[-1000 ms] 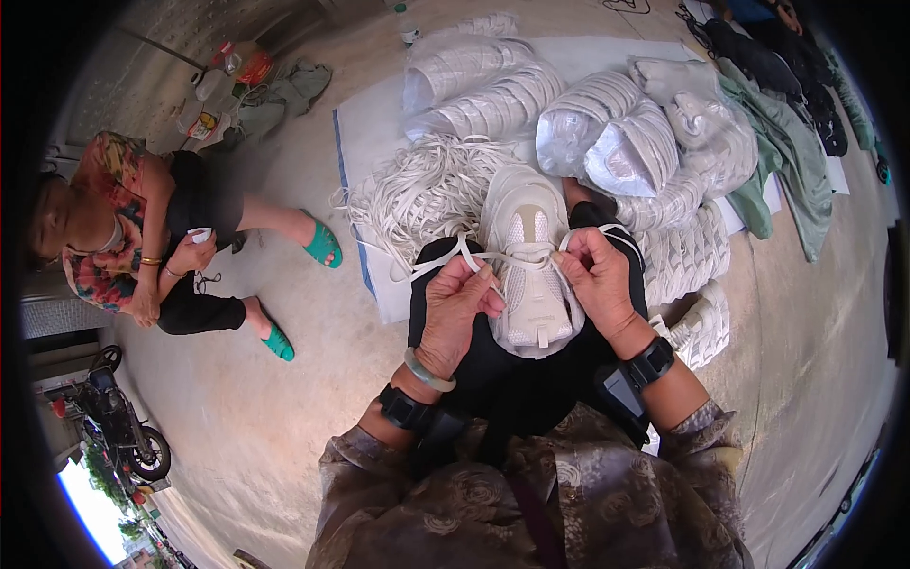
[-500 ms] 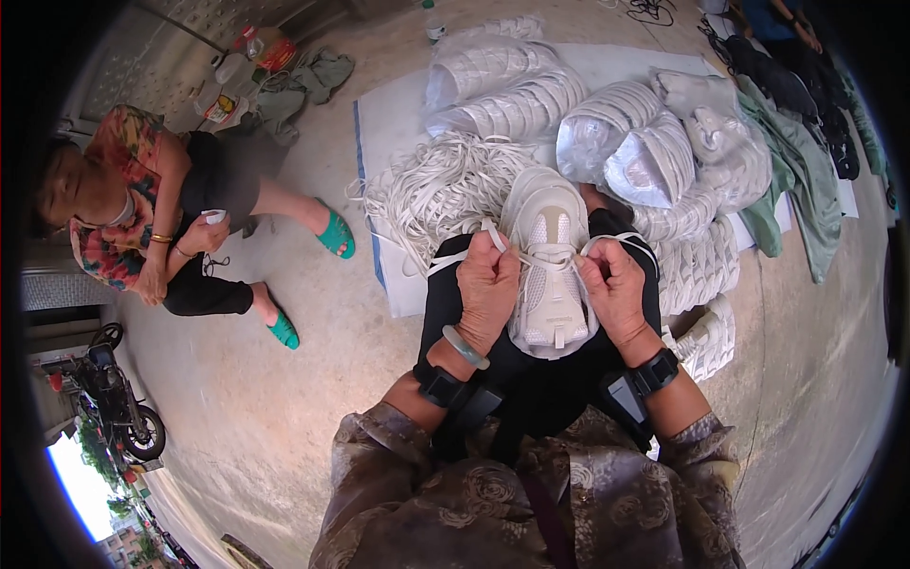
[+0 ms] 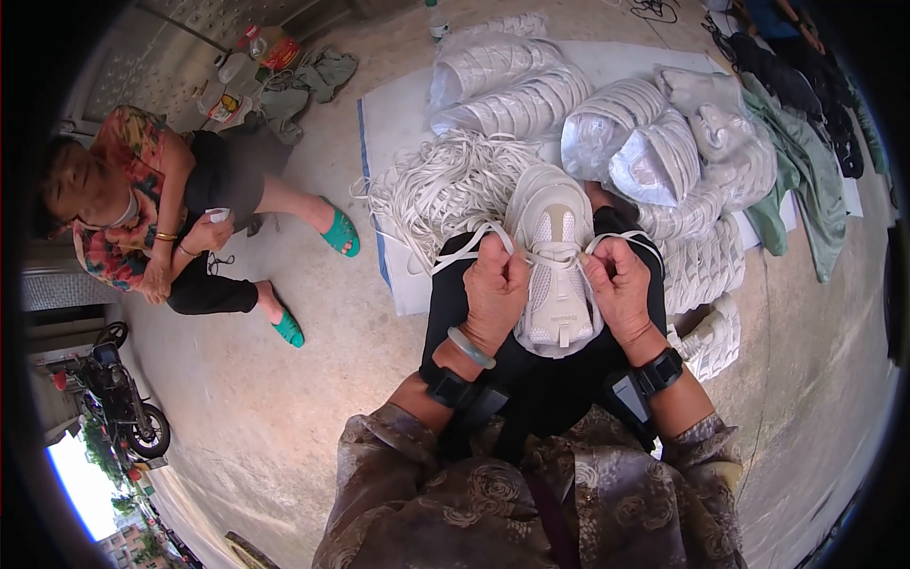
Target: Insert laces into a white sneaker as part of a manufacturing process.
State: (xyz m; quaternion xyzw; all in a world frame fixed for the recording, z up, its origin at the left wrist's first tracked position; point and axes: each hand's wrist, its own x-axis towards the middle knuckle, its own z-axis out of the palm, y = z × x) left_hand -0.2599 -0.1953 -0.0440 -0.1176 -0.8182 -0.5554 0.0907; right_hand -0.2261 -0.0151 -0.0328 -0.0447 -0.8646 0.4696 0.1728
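Note:
A white sneaker (image 3: 559, 284) rests on my lap between my knees, its heel toward me or its tongue end nearest; a white shoelace (image 3: 555, 250) crosses over its lacing area. On the shoe's left side my left hand (image 3: 495, 289) is closed, pinching the lace, which loops up past the fingers and trails across my left thigh. At the right side my right hand (image 3: 621, 283) pinches the lace's other part near the shoe, with a strand running over my right knee. Both hands sit level with the lace crossing.
A tangled pile of white laces (image 3: 445, 194) lies on a white sheet (image 3: 384, 119) beyond my left knee. Plastic-wrapped stacks of white shoe parts (image 3: 517, 95) stand behind it. A seated person (image 3: 161, 209) in green slippers is at left; green cloth (image 3: 820, 209) lies at right.
The lace by my left hand now forms a wider loop above the fingers. Both hands stay pinched on the lace, and the whole view has shifted slightly.

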